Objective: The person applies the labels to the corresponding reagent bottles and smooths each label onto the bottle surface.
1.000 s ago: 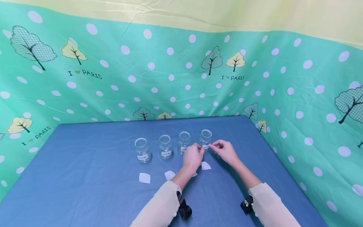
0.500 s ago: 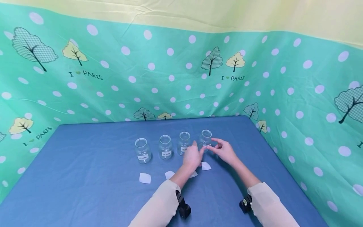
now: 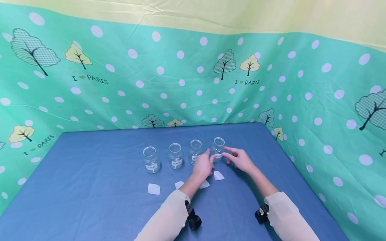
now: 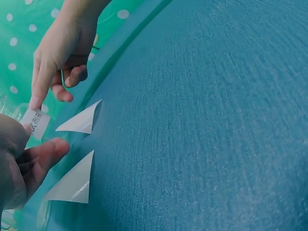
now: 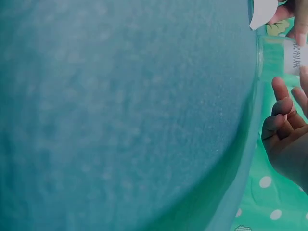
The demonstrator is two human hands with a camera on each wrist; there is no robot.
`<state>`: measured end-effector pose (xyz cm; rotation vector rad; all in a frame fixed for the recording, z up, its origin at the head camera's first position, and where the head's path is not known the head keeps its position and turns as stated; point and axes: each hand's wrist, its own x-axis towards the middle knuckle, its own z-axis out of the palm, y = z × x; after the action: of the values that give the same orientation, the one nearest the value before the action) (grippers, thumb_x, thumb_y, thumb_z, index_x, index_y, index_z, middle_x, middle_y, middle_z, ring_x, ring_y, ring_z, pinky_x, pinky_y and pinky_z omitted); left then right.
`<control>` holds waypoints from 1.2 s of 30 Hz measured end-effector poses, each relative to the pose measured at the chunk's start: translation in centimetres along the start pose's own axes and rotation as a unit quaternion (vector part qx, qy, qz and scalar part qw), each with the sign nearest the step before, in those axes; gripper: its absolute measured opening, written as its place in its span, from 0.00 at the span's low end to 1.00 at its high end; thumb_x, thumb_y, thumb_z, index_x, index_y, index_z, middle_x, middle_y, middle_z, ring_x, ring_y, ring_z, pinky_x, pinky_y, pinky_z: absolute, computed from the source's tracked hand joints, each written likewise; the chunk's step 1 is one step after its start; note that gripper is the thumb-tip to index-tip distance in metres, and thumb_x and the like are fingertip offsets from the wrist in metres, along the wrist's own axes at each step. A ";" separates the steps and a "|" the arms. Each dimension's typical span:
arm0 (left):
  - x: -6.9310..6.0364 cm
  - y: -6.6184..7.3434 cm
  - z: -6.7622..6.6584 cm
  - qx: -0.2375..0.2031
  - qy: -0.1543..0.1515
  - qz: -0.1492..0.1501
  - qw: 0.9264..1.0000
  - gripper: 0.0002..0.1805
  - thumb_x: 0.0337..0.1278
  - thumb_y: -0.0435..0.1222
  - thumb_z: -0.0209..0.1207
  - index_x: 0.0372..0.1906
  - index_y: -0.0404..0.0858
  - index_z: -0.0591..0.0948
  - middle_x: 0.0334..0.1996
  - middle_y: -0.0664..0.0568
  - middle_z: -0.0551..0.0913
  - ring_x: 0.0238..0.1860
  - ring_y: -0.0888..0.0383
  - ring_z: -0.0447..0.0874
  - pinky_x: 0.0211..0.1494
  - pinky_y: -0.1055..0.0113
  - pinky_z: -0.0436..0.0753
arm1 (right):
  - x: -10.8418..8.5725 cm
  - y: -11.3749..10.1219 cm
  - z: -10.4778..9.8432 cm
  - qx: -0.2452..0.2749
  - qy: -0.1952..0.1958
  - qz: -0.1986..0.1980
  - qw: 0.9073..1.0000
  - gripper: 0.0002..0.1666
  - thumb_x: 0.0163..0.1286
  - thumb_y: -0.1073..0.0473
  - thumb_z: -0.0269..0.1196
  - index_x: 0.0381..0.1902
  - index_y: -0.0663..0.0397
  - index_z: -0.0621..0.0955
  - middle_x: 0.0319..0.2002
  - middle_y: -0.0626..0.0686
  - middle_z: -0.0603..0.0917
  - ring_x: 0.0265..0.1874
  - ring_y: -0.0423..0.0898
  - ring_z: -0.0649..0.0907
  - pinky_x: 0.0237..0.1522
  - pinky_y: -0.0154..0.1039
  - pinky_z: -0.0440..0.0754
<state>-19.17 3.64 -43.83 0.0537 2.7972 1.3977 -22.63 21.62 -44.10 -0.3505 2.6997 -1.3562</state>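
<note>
A clear glass jar (image 3: 218, 147) stands upright at the right end of a row of jars, with a white printed label (image 3: 218, 156) on its front. My left hand (image 3: 203, 165) is at the jar's left side, its thumb at the label's left end. From the right, my right hand (image 3: 241, 160) presses its thumb on the label's other end; its extended index finger is by the jar's side. In the left wrist view the label (image 4: 36, 122) lies between both hands. The right hand's other fingers (image 5: 274, 122) bend loosely, away from the glass.
Three more labelled glass jars, the left one (image 3: 151, 160), the middle one (image 3: 176, 157) and one beside my left hand (image 3: 195, 152), stand in line. Several white paper pieces lie in front, one (image 3: 153, 189) farthest left. Patterned green curtains (image 3: 181, 83) surround the blue table (image 3: 90, 187).
A second ago both hands pinched the label's ends at the jar. The right index finger has shifted to the jar's side, and the thumbs are now at the label's two ends.
</note>
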 end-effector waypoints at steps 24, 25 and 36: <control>0.4 -0.2 0.4 0.077 0.035 0.008 0.996 0.25 0.62 0.46 0.56 0.60 0.38 0.74 0.16 0.57 0.82 0.14 0.67 0.76 0.35 0.64 0.81 | 0.2 -0.1 0.5 0.006 -0.002 0.014 1.000 0.29 0.61 0.52 0.65 0.58 0.60 0.75 0.26 0.59 0.84 0.16 0.44 0.74 0.18 0.36 0.74; 0.4 -0.2 0.4 0.074 0.032 0.005 0.997 0.24 0.62 0.45 0.55 0.60 0.38 0.74 0.16 0.57 0.82 0.13 0.67 0.76 0.33 0.65 0.81 | 0.2 -0.1 0.5 0.006 -0.004 0.013 1.000 0.28 0.62 0.53 0.64 0.58 0.60 0.75 0.26 0.59 0.84 0.15 0.44 0.74 0.18 0.36 0.74; 0.3 -0.1 0.1 0.066 0.021 -0.002 0.998 0.21 0.67 0.42 0.50 0.61 0.37 0.72 0.14 0.56 0.81 0.10 0.67 0.74 0.31 0.68 0.80 | 0.4 0.3 0.3 0.012 0.003 0.019 1.000 0.21 0.66 0.57 0.60 0.55 0.60 0.78 0.26 0.61 0.84 0.11 0.41 0.71 0.17 0.36 0.73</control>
<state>-19.42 3.67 -43.94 0.0206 2.9188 1.2270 -22.99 21.50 -44.55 -0.2933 2.6781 -1.3807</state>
